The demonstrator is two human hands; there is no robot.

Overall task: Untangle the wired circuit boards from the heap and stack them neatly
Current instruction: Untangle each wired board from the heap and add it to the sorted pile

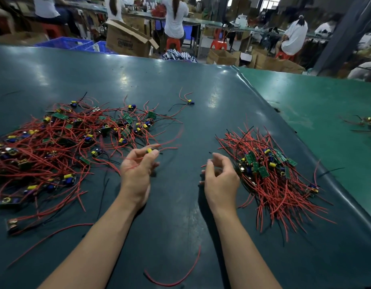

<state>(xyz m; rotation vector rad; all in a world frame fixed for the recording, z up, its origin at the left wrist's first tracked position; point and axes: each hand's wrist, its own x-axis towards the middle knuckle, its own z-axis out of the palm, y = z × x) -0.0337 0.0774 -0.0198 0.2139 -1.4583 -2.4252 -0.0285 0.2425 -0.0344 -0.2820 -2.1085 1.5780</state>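
Two hands: left hand (136,170) pinches board (149,151) w/ wires; right hand (219,176) loosely curled, empty.

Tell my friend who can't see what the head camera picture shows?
The left hand pinches a small wired circuit board above a dark green table. A tangled heap of red-wired boards lies left, a neater stack right. The right hand hovers, loosely curled, holding nothing.
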